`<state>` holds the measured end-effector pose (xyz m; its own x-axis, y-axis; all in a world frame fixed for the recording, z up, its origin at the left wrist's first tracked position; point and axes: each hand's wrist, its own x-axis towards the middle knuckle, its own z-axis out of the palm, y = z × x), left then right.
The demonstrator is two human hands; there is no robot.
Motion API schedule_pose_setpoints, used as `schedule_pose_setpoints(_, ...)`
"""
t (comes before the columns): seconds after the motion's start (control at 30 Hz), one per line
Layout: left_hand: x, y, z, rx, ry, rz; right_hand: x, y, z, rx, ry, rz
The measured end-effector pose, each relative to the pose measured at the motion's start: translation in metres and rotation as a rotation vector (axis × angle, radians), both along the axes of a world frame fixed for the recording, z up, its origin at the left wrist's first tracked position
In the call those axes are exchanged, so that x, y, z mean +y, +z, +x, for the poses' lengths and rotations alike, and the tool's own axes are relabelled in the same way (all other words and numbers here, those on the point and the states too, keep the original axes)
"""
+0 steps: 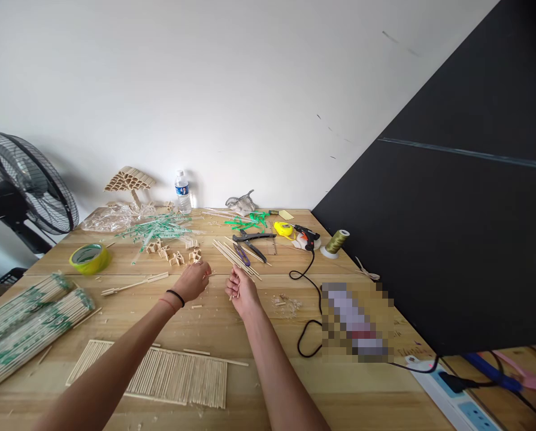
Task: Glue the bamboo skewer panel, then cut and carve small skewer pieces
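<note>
My left hand, with a black band at the wrist, is closed over the table; a small pale stick end shows at its fingertips. Close by, my right hand has its fingers curled, and a short pale piece of wooden stick pokes out below them. Just beyond the right hand lies a loose bunch of thin wooden sticks. Small blocks built of short sticks sit past the left hand. Nearer me, partly behind my left forearm, lies a flat panel of sticks laid side by side.
Cutters, a yellow tape measure, a glue gun with a black cord and a thread spool lie right. Left are yellow tape, packed sticks and a fan. A bottle stands behind.
</note>
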<state>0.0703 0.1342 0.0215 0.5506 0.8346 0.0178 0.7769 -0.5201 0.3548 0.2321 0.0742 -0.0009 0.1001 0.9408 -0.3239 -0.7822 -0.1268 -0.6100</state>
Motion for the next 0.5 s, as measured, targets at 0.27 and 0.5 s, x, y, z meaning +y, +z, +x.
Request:
schedule_pose_setpoints(0.27,-0.026,0.012,0.03,-0.376,0.005,-0.115,-0.003,0.002,-0.016,-0.074,0.014,0.04)
schedule_pose_setpoints(0.5,-0.04,0.007,0.035,-0.527,0.066,-0.119,0.002,-0.01,-0.016,-0.078,-0.05,0.027)
